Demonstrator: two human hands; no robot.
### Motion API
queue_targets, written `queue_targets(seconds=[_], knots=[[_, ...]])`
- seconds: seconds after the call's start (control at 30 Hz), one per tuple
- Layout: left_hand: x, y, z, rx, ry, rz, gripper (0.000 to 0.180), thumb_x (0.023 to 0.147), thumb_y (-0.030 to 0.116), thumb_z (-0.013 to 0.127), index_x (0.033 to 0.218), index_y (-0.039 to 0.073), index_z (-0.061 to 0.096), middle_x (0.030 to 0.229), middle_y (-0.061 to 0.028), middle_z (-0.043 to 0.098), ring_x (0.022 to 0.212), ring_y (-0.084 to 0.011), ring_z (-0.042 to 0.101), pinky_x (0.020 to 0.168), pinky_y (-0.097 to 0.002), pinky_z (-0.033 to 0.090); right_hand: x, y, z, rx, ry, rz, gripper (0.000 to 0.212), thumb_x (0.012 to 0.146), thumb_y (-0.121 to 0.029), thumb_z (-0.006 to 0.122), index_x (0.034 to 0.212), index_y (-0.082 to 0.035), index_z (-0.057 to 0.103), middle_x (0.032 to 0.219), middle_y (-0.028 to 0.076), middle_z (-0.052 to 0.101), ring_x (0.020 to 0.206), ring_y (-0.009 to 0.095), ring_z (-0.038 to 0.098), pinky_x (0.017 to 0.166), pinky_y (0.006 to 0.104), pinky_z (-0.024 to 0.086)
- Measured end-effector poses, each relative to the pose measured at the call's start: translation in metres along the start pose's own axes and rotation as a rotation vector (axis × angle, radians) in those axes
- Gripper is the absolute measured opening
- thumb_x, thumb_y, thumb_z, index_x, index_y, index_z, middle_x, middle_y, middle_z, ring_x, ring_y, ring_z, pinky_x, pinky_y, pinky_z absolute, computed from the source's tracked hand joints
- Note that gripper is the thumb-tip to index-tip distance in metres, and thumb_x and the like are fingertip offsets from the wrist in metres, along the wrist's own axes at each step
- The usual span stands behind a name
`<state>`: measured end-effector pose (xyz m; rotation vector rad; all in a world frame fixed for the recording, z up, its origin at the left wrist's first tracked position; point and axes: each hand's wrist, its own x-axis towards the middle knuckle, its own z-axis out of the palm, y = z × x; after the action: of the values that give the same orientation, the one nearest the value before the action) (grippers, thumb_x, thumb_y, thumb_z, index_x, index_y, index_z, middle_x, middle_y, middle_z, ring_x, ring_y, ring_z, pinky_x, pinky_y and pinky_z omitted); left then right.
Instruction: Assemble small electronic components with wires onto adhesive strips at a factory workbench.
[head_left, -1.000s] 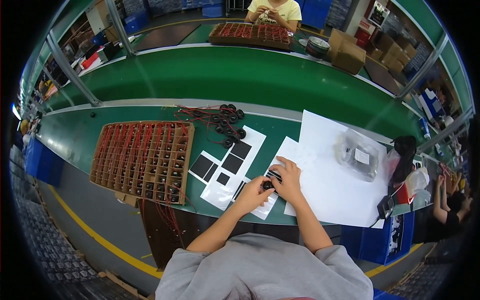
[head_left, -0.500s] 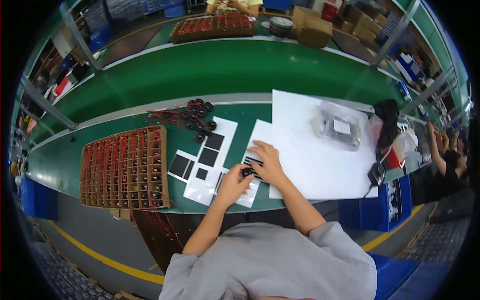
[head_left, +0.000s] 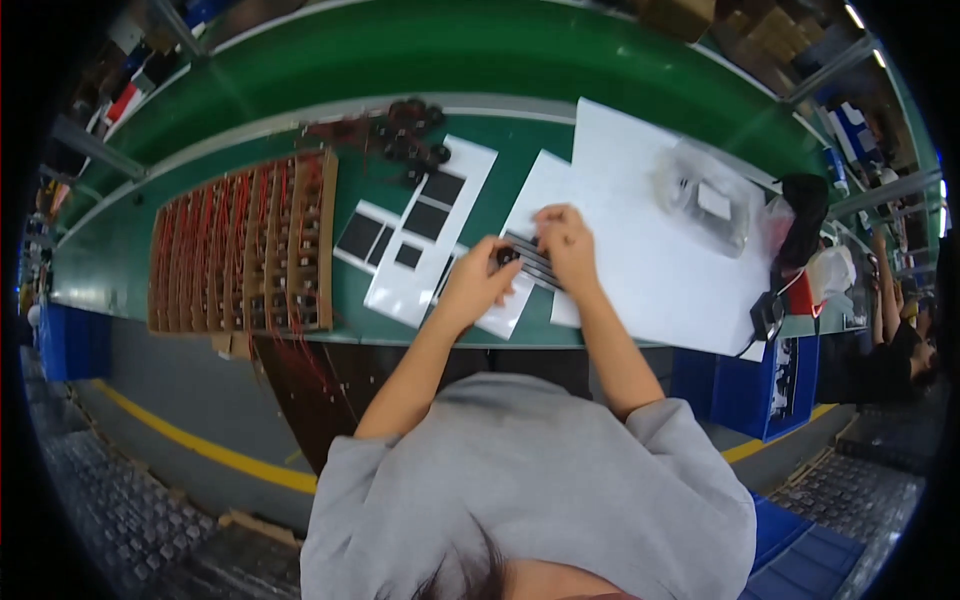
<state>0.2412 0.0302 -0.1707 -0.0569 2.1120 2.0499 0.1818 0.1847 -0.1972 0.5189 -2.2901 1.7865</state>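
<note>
My left hand (head_left: pixel 478 282) pinches a small black round part (head_left: pixel 508 256) between thumb and fingers. Close by on the right, my right hand (head_left: pixel 568 248) has its fingers curled together over a white sheet with black strips (head_left: pixel 538 268); whatever is between those fingertips is too small to make out. Left of my hands lie white sheets (head_left: pixel 395 290) bearing black square and rectangular patches (head_left: pixel 428 220). Beyond them sits a blurred heap of black round parts with red wires (head_left: pixel 408 130).
A divided cardboard box (head_left: pixel 325 240) full of red-wired black parts stands on the left of the green table (head_left: pixel 95 260). To the right, a large white sheet (head_left: pixel 650 290) carries a clear plastic bag (head_left: pixel 705 200). A black adapter (head_left: pixel 768 315) lies by the sheet's right edge.
The view has tipped down, so the table sits higher in the picture. My right hand's fingers, spread over the strip sheet before, are now drawn together. My left hand keeps the round part.
</note>
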Motion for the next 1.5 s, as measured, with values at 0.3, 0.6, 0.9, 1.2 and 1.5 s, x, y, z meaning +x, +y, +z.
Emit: queue_targets(seconds=[0.3,0.6,0.9,1.2,1.5], knots=[[-0.001,-0.007,0.002,-0.032,0.005,-0.049,0.028,0.078,0.010,0.059,0.100,-0.005,0.048,0.075,-0.0092,0.056,0.051,-0.0108,0.055,0.038,-0.0215,0.040,-0.006,-0.021,-0.070,0.572,0.084,0.172,0.034,0.083,-0.016,0.036,0.059,0.002,0.051,0.061,0.010,0.050,0.071,0.021,0.050,0.082,0.0368,0.038],[0.003,-0.005,0.000,-0.100,0.072,0.070,0.031,0.079,0.012,0.058,0.102,-0.004,0.044,0.066,-0.0089,0.055,0.048,-0.0103,0.053,0.044,-0.0220,0.042,-0.034,-0.064,-0.168,0.963,0.162,0.053,0.049,0.086,-0.032,0.035,0.045,-0.006,0.038,0.083,0.022,0.055,0.092,0.030,0.047,0.090,0.0377,0.030],[-0.024,-0.014,-0.020,-0.617,-0.129,-0.045,0.030,0.083,0.007,0.051,0.110,0.005,0.038,0.088,-0.0119,0.052,0.065,-0.0190,0.059,0.058,-0.0303,0.052,-0.044,-0.070,-0.122,0.430,0.037,0.203,0.020,0.076,-0.003,0.051,0.095,-0.001,0.049,0.092,0.014,0.057,0.091,0.022,0.053,0.086,0.0319,0.037],[-0.031,-0.016,-0.018,-0.726,-0.152,-0.077,0.041,0.078,-0.009,0.041,0.117,0.003,0.034,0.101,-0.0116,0.047,0.076,-0.0175,0.058,0.067,-0.0262,0.049,-0.007,-0.068,-0.080,0.323,-0.199,0.205,0.025,0.078,0.002,0.047,0.103,-0.001,0.045,0.078,0.003,0.045,0.075,0.015,0.050,0.074,0.0261,0.040],[-0.044,-0.013,-0.015,-0.652,-0.290,-0.092,0.042,0.076,-0.001,0.046,0.118,0.001,0.037,0.071,-0.0044,0.052,0.056,-0.0100,0.050,0.047,-0.0209,0.037,-0.038,-0.076,-0.074,0.192,-0.216,0.274,0.043,0.079,-0.005,0.049,0.121,-0.001,0.041,0.070,0.000,0.046,0.069,0.009,0.046,0.065,0.0191,0.035]])
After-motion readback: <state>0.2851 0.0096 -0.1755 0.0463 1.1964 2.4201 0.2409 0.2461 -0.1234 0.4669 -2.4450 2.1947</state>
